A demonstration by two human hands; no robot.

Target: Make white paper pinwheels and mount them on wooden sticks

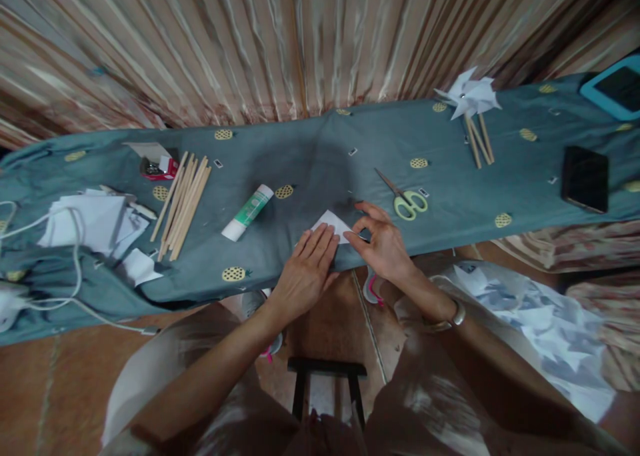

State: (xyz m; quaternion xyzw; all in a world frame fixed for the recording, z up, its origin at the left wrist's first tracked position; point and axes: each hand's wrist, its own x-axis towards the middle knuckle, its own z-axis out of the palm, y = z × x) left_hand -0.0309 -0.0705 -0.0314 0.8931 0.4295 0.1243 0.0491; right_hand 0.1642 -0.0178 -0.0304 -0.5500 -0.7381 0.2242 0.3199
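Paper point(337, 224) is white, pineapple-patterned cloth point(390, 136) perhaps teal

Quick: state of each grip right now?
Left grip: open, resting on the white paper.
Right grip: curled at the paper's right edge; can't tell whether closed on it.

White paper piece point(334, 220) — flat nr table edge

Plain white, small vs. the table. Visible pt. is roughly triangular w/ straight sides: one corner points away from the person, another out to the person's R. Lies on the blue-green tablecloth point(310, 156), close to the near edge, approx. mid-length. L side & near edge partly covered — so full outline and no. of layers can't be told.
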